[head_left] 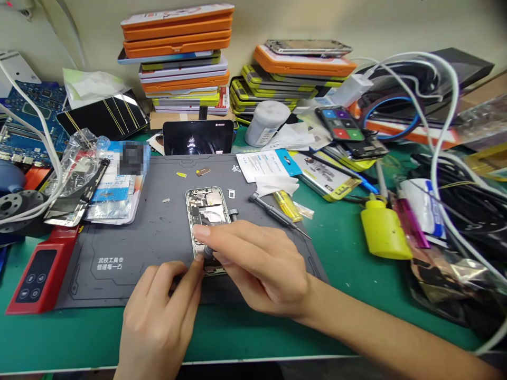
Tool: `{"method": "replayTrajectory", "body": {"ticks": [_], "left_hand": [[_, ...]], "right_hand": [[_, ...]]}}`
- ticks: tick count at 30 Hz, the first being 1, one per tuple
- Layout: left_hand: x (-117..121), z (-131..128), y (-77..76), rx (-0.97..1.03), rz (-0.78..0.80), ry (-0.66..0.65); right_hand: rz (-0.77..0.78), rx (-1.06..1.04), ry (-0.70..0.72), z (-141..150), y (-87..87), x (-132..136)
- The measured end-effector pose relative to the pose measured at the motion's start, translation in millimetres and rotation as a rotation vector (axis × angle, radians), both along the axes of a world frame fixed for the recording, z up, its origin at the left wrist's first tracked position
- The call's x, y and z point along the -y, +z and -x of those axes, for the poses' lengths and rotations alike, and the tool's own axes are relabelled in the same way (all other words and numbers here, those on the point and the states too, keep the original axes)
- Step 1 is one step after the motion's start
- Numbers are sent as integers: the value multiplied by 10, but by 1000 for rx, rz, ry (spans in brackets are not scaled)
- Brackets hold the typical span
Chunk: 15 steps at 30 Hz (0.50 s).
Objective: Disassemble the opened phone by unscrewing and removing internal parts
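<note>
We see an opened, silver-framed rectangular phone (pixel 206 208) lying upright on a dark grey flat mat (pixel 134 232), within reach of both hands.
The left hand (pixel 158 301), its fingers close together, touches the phone's near left edge, seemingly to steady it; whether it pinches anything, we cannot tell. The right hand (pixel 265 264) reaches over the near part from the right, its fingers narrowed around a small dark grey round tool (pixel 208 253), whose tip we cannot make out. Just right of the far corner lies a silver rectangular metal tray (pixel 231 193); farther right, a dark grey slender screwdriver (pixel 275 214), both probably kept there for visibility.
</note>
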<state>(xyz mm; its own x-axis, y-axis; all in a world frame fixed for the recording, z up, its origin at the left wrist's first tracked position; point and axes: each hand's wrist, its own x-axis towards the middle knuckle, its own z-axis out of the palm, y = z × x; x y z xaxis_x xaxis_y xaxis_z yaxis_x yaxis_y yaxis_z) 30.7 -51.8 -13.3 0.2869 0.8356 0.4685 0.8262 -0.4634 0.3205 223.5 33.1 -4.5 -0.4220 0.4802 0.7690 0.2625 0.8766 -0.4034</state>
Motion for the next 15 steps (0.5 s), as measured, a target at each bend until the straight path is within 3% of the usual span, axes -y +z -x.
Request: {"method": "replayTrajectory", "body": {"ticks": [15], "left_hand": [[4, -2, -12, -20, 13, 15]], "right_hand": [[10, -9, -22, -38, 33, 25]]}}
